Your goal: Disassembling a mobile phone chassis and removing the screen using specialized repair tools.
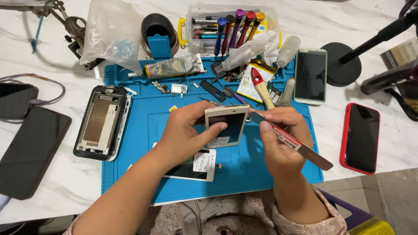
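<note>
White phone (226, 125) upright, left hand (187, 132) fingers clamping; right hand (278, 139) fingers clamping diagonal pry tool (300, 148).

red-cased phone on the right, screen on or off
Off: the red-cased phone lies flat on the white marble table, its screen uniformly black and unlit.

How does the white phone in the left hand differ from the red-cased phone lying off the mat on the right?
The white phone is held above the blue mat by the left hand, tilted, while the red-cased phone lies flat on the marble table, untouched. The white phone has a pale bare frame; the other has a red case. The right hand holds a thin metal opening tool against the white phone's edge; nothing touches the red-cased phone. Both screens are dark.
</note>
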